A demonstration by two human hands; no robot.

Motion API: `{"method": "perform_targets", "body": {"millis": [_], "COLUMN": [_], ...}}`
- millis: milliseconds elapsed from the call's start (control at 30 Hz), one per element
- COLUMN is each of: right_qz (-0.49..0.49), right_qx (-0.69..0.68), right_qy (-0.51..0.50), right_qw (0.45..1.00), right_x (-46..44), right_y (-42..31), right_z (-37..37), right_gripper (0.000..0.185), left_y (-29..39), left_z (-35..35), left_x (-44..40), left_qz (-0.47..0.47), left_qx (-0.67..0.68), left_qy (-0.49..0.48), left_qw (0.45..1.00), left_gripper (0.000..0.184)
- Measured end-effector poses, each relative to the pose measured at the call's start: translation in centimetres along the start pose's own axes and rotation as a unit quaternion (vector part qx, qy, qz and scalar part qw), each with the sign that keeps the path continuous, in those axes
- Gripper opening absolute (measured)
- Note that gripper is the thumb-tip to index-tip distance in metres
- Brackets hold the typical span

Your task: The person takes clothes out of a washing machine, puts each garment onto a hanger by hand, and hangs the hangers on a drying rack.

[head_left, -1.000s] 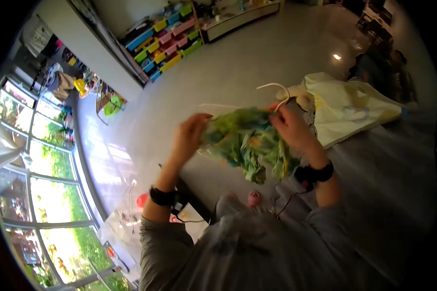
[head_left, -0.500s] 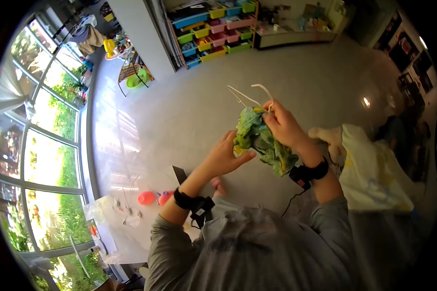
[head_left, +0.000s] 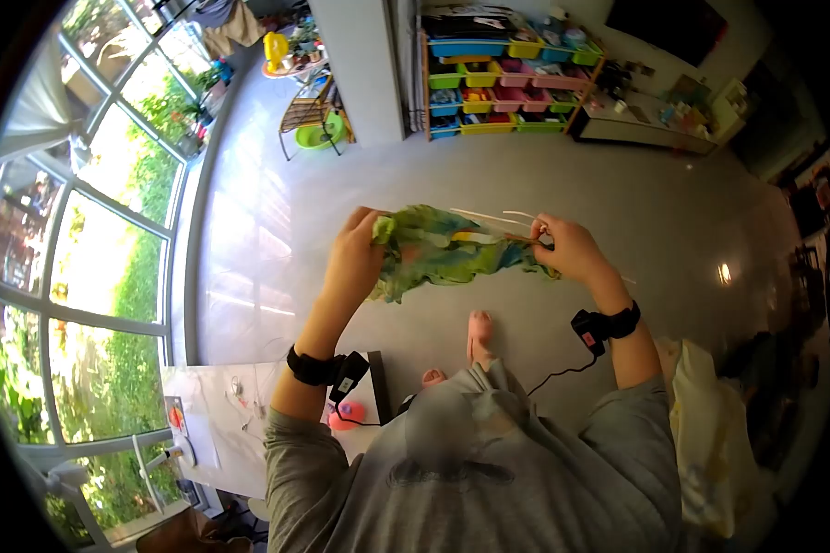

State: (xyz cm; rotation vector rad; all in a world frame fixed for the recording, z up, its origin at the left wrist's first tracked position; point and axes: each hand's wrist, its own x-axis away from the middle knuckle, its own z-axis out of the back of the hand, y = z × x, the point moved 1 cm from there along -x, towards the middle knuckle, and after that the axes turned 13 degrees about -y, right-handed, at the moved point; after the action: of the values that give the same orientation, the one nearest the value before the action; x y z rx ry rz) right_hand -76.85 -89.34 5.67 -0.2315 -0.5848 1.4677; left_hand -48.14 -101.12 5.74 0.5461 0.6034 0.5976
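A thin, crinkled green cloth with blue and yellow patches is stretched sideways in front of me, above the floor. My left hand is closed around its left end. At the other end, my right hand pinches the cloth's edge together with a white wire hanger. Part of the hanger runs behind the cloth's upper edge, and its curved hook shows beside my right fingers. How the cloth lies against the hanger is partly hidden by folds.
At lower left stands a white table bearing small items and a red round object. A pale yellow cloth hangs at right. Shelves of coloured bins and a low cabinet line the back; windows are at left.
My left hand has moved left and closed on the cloth, which has gone from bunched to spread wide. My right hand has shifted right with the hanger. The view has turned.
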Motion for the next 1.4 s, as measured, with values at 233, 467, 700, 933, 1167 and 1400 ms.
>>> {"method": "perform_targets", "body": {"millis": [233,467,700,933,1167,1400], "right_qz": [0.103,0.265,0.237,0.077,0.027,0.029], "right_qx": [-0.052,-0.153,-0.226,-0.255,-0.276,-0.491], "right_qy": [0.024,-0.080,-0.022,-0.350,-0.534,-0.404], "right_qw": [0.993,0.949,0.945,0.898,0.799,0.772], "right_x": [-13.1,-25.2,-35.8,-44.6,-49.1,-58.3], "right_y": [0.6,-2.0,-3.2,-3.5,-15.3,-25.0], "right_z": [2.1,2.6,-0.7,-11.3,-18.8,-21.2], "right_gripper": [0.017,0.017,0.035,0.056,0.067,0.062], "left_y": [-4.5,-12.0,-12.8,-17.0,-23.8,-29.2], "left_z": [4.7,5.8,9.1,13.0,18.5,25.3], "left_x": [-4.1,-6.1,-4.3,-4.5,-5.6,-4.2], "left_qz": [0.213,0.243,0.249,0.256,0.226,0.258], "left_qx": [0.078,0.331,0.479,0.469,0.520,0.509], "left_qy": [0.089,0.238,0.387,0.381,0.371,0.360], "left_qw": [0.970,0.880,0.748,0.755,0.736,0.738], "left_gripper": [0.024,0.034,0.039,0.041,0.042,0.042]}}
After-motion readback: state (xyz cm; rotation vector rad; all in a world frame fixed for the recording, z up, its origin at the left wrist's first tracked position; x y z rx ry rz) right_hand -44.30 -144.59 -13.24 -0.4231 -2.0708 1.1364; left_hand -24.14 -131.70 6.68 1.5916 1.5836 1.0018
